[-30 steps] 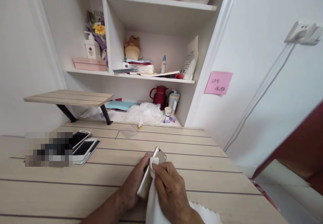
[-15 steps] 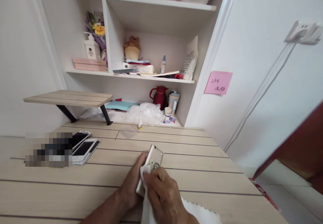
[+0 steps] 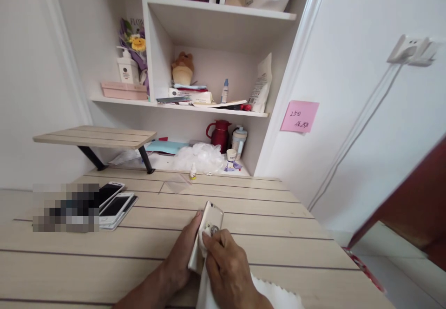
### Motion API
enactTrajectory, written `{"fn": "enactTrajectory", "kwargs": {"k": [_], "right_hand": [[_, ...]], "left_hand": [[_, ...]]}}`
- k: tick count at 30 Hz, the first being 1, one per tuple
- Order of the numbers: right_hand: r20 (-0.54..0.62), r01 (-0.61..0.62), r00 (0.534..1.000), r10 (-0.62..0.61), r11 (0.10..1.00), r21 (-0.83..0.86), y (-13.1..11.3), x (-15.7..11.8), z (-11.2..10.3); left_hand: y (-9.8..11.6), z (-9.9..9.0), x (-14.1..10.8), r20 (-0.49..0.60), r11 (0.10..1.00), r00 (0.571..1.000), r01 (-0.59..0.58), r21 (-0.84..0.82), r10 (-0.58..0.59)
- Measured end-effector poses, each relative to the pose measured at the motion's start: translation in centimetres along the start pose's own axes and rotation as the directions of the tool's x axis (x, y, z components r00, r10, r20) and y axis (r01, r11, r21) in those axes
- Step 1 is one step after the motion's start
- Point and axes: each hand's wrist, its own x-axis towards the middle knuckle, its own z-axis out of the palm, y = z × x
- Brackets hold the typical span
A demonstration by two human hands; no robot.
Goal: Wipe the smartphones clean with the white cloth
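A gold phone (image 3: pixel 213 215) with a round ring piece on its back stands tilted above the wooden table. My left hand (image 3: pixel 181 258) grips it along its left side, the thumb near the upper edge. My right hand (image 3: pixel 230 265) pinches a white cloth (image 3: pixel 275 292) and presses it on the phone's back beside the ring. The cloth hangs down under my right hand and spreads over the table, its zigzag edge showing at the right. The lower part of the phone is hidden by the hands and cloth.
Several phones (image 3: pixel 116 209) lie at the left of the table (image 3: pixel 278 234), partly pixelated. A raised wooden stand (image 3: pixel 94 137) is behind them. A small bottle (image 3: pixel 193 171) and a clear bag (image 3: pixel 176 184) lie near the shelf, where a red jug (image 3: pixel 220 134) stands.
My right hand and the bunched cloth have shifted slightly right on the phone's back, showing more of its left edge. The view has moved slightly.
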Motion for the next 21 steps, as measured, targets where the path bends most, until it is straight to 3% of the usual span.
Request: {"fn": "enactTrajectory", "kwargs": {"k": [5, 9, 21], "right_hand": [[0.008, 0.03, 1.0, -0.03, 0.999, -0.02, -0.1, 0.1, -0.3], [-0.042, -0.001, 0.999, -0.003, 0.997, -0.079, 0.2, 0.3, -0.6], [-0.046, -0.116, 0.993, 0.11, 0.981, -0.158, 1.3, 0.5, -0.8]], "left_hand": [[0.9, -0.3, 0.4, -0.036, 1.0, 0.999, 0.03, -0.008, -0.03], [1.2, -0.4, 0.6, -0.005, 0.999, 0.999, 0.032, -0.009, -0.032], [0.7, -0.1, 0.5, -0.008, 1.0, 1.0, -0.024, -0.014, 0.024]]}}
